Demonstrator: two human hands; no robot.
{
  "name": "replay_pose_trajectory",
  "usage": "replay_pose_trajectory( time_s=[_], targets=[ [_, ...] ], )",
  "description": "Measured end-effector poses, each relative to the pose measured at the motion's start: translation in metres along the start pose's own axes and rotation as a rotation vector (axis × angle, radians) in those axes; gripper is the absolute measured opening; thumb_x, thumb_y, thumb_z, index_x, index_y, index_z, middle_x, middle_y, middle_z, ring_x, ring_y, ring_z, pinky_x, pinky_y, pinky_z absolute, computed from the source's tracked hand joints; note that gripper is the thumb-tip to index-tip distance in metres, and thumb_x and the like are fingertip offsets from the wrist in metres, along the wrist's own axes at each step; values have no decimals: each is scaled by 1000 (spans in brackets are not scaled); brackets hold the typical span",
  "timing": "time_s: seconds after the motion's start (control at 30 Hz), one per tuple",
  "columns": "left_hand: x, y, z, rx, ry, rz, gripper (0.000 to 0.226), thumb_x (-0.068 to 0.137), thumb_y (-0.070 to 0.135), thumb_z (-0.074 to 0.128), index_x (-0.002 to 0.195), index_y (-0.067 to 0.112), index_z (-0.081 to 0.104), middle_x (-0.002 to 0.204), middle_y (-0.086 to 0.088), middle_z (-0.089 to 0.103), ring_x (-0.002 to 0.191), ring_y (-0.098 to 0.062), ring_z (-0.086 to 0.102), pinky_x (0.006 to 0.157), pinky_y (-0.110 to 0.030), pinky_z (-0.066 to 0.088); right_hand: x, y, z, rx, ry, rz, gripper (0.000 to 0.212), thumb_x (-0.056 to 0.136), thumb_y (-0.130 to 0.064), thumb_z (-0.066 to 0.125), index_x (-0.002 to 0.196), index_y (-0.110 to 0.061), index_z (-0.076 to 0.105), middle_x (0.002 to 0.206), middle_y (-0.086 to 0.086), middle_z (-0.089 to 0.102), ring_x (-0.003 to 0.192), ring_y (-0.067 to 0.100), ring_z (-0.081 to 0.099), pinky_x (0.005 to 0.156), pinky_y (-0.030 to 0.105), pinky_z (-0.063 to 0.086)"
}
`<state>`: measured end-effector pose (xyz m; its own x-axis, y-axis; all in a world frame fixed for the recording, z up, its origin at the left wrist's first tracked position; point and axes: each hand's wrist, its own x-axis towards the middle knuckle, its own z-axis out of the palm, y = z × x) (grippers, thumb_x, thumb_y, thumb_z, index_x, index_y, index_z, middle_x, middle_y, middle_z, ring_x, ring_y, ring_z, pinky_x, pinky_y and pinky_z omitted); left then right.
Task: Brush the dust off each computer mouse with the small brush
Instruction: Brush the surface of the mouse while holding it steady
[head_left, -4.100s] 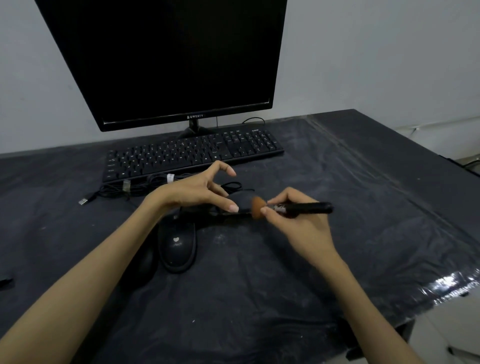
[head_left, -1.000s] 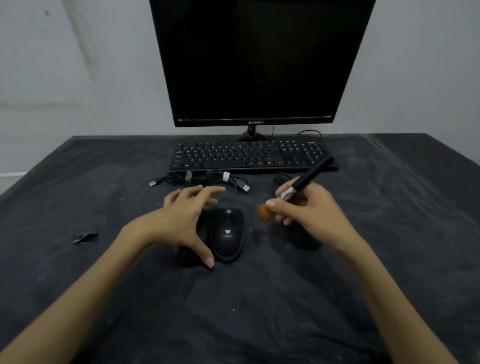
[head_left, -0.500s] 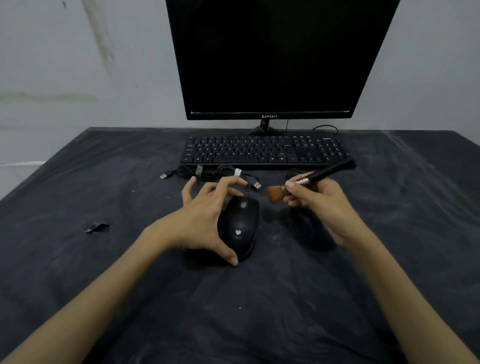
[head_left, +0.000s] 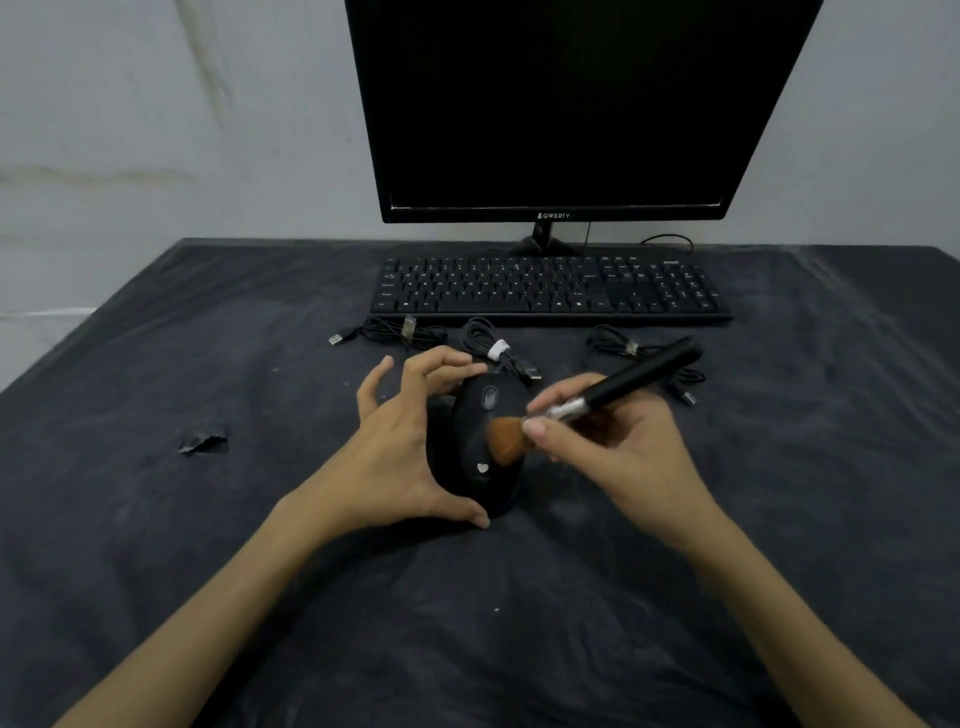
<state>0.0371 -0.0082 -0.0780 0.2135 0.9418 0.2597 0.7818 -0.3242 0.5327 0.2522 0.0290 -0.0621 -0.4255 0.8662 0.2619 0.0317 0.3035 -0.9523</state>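
Black oval computer mouse (head_left: 480, 447) with a white heart mark sits mid-worktop (head_left: 156, 519), gripped by your left hand (head_left: 400, 457) at its ends. Your right hand (head_left: 618, 447) pinches the black-handled, orange-bristled small brush (head_left: 618, 389), bristles touching the mouse's top.

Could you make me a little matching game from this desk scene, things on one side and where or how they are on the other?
Things:
1. small brush
2. mouse
3. keyboard
4. monitor

States:
A. screen dark, at the back
B. gripped by the left hand
C. held in the right hand, bristles on the mouse
D. lying flat in front of the monitor

Pairs: 1-C, 2-B, 3-D, 4-A
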Motion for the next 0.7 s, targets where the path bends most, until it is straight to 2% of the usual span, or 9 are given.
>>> replay_pose_trajectory(
  time_s=[0.07, 0.2, 0.27, 0.33, 0.43, 0.5, 0.6, 0.7],
  targets=[
    [1, 1, 0, 13, 8, 12, 121, 39, 61, 87, 127, 47, 5, 143, 20, 38, 132, 14, 31, 117, -48, -7, 6, 3, 2, -172, 20, -30, 9, 79, -9, 76, 85, -12, 71, 79, -3, 71, 76, 7, 66, 71, 16, 49],
    [1, 5, -1, 2, 2, 23, 120, 40, 54, 91, 122, 50, 4, 142, 20, 38, 132, 16, 28, 117, -45, -5, 27, 4, -15, -423, 242, -129, 11, 80, -8, 75, 86, -15, 70, 82, -11, 68, 79, 3, 65, 72, 14, 50],
    [1, 7, 0, -8, -1, 29, 120, 41, 51, 92, 122, 52, 4, 143, 20, 36, 132, 18, 27, 118, -43, -5, 29, -3, -25, -402, 321, -104, 9, 80, -11, 75, 88, -14, 71, 83, -9, 69, 79, 3, 66, 71, 12, 51],
    [0, 7, 0, -14, 1, 30, 119, 41, 49, 92, 123, 50, 6, 143, 21, 35, 130, 21, 24, 118, -42, -4, 23, -10, -24, -331, 330, -97, 8, 81, -12, 74, 87, -12, 71, 81, -7, 70, 75, 1, 65, 67, 11, 49],
    [0, 7, 1, -12, 2, 38, 118, 42, 47, 92, 125, 47, 8, 140, 28, 29, 129, 24, 21, 118, -41, -3, 10, -10, -11, -201, 128, -48, 7, 80, -6, 74, 83, -11, 70, 75, -6, 68, 69, 2, 62, 65, 13, 46],
    [0, 8, 2, -13, 5, 43, 119, 42, 47, 92, 123, 50, 6, 140, 28, 28, 130, 24, 21, 118, -41, -2, 7, -1, -7, -220, 40, -10, 10, 79, -4, 74, 82, -12, 70, 77, -5, 69, 72, 3, 63, 68, 15, 46],
    [0, 11, 1, -26, 12, 49, 120, 42, 43, 93, 121, 53, 4, 142, 23, 33, 133, 18, 24, 118, -40, -2, 16, 6, -16, -373, 211, -81, 14, 78, -2, 74, 83, -14, 70, 81, -7, 68, 77, -1, 64, 71, 10, 46],
    [-2, 13, 1, -54, 9, 70, 119, 44, 37, 93, 122, 52, 5, 145, 21, 33, 134, 15, 26, 118, -41, -1, 22, -2, -26, -321, 324, -77, 8, 81, -9, 74, 86, -13, 71, 80, -6, 70, 76, 2, 66, 69, 12, 49]
  ],
)
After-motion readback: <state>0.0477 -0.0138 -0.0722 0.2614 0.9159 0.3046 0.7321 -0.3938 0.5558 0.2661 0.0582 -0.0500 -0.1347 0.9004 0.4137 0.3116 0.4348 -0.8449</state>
